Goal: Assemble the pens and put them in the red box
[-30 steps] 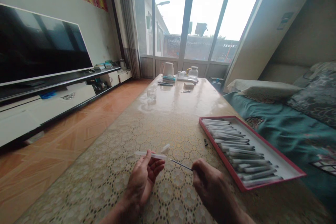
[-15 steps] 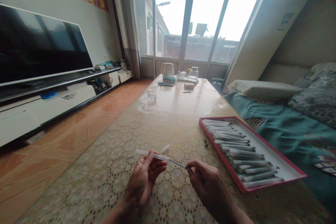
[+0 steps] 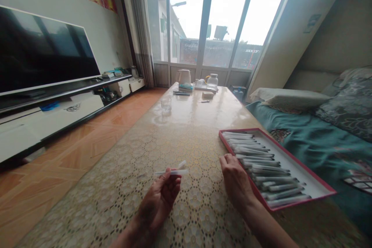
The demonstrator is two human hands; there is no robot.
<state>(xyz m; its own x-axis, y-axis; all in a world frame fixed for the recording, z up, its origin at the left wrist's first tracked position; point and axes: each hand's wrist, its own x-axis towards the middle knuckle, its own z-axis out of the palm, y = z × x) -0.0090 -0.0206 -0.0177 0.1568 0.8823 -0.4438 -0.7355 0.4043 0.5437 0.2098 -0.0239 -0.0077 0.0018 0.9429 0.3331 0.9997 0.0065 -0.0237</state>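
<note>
My left hand [image 3: 161, 190] pinches a translucent white pen barrel [image 3: 178, 172] between thumb and fingers, held nearly level above the table. Just behind it a small clear pen cap [image 3: 182, 164] lies on the tablecloth. My right hand [image 3: 236, 176] rests low beside the left edge of a red-rimmed box [image 3: 302, 168], its fingers bent down and together. Whatever is under those fingertips is hidden. Inside the box, several white pens with dark ends [image 3: 261, 161] lie in a row.
A lace-patterned cloth covers the long table [image 3: 116, 186]. Farther back stand a drinking glass [image 3: 166, 105], a kettle [image 3: 183, 76] and a glass jug [image 3: 213, 80]. A sofa [image 3: 279, 118] borders the right side; a TV cabinet [image 3: 72, 108] is across the floor at left.
My right hand has let go of the thin dark refill at the barrel's end and moved right to the box's edge, covering the small black bits there. My left hand still holds the barrel.
</note>
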